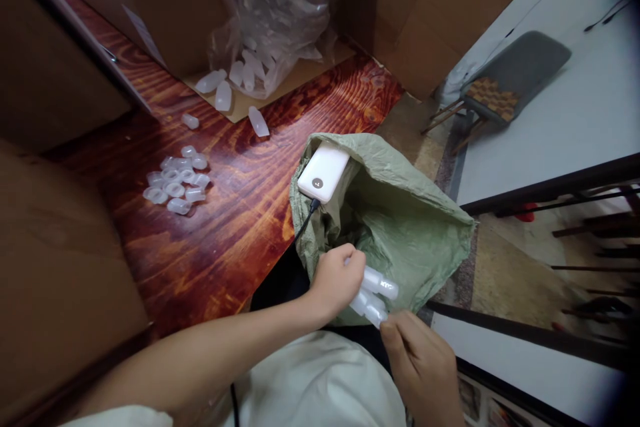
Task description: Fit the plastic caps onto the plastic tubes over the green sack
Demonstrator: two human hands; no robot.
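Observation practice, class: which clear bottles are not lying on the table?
The bottles gripped in the left hand over the green bag; the rest lie on the wooden table.

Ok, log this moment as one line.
left hand: holds plastic bottles; right hand: at bottles; green bag: open; power bank: on bag rim

The surface [240,213] is a glossy reddish brown with dark, wavy wood grain. The sack [400,213] is pale green with a fine woven pattern. The power bank [323,171] is white with a small grey round button, and its cable [306,217] is black. The small bottles [380,285] are milky translucent white, as are the caps [177,180]. The cardboard boxes [440,0] are plain brown, the plastic bag [270,7] clear. The chair [520,60] is grey, its cushion [493,97] checked brown and tan.
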